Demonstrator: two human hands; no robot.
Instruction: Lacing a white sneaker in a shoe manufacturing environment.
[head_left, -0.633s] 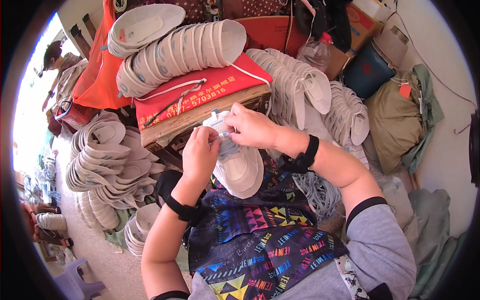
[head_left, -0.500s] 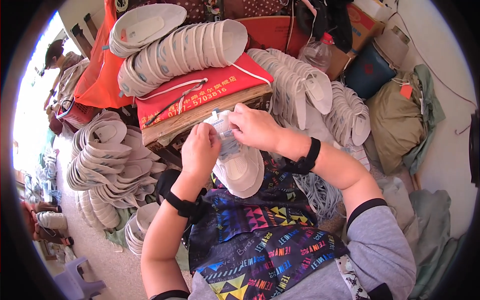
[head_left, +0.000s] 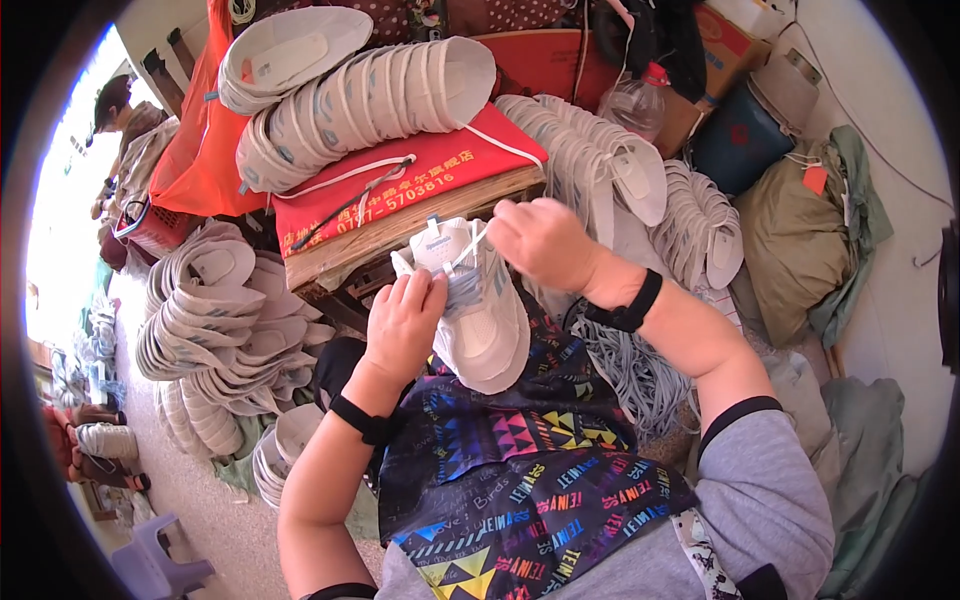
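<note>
A white shoe upper rests toe toward me above my lap, its tongue pointing at the wooden edge of the bench. Grey-blue lace crosses its throat. My left hand grips the near left side of the upper, fingertips beside the lacing. To the right of the tongue, my right hand is closed in a pinch on a pale shoelace end, which runs taut from the eyelets. A printed dark apron covers my lap beneath the upper.
A red bag lies on the wooden bench under a row of stacked uppers. More uppers are piled at left and right. Loose grey-blue laces hang by my right side. A purple stool stands lower left.
My right hand has moved right, away from the tongue, drawing the shoelace out. My left hand has shifted slightly down along the upper's side.
</note>
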